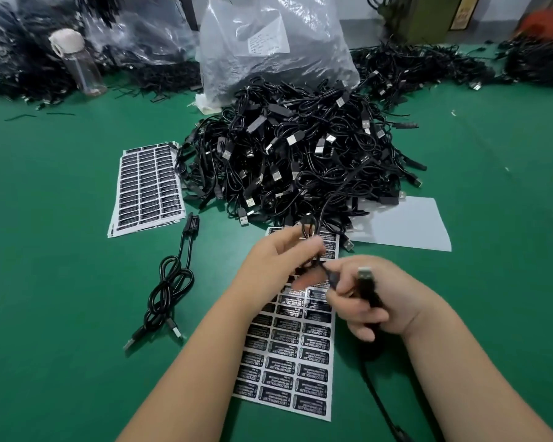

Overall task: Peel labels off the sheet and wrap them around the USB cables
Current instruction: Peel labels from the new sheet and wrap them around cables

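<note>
Hands — two, left hand (281, 253) and right hand (374, 298) each gripping one USB cable (369, 288) in curled fingers (over one label sheet (288, 355)).

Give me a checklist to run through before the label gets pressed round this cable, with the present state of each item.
1. Cable held: ok. The right hand grips the USB cable, plug end up.
2. Cable steadied at a second spot: ok. The left hand pinches it above the label sheet.
3. Label peeled and on the cable: cannot tell. The spot between the fingertips is blurred.
4. Labels left on the sheet: ok. Many rows remain.
5. Spare sheets at hand: ok. A stack of label sheets lies to the left.
6. More cables to do: ok. The cable pile sits beyond the sheet.
</note>
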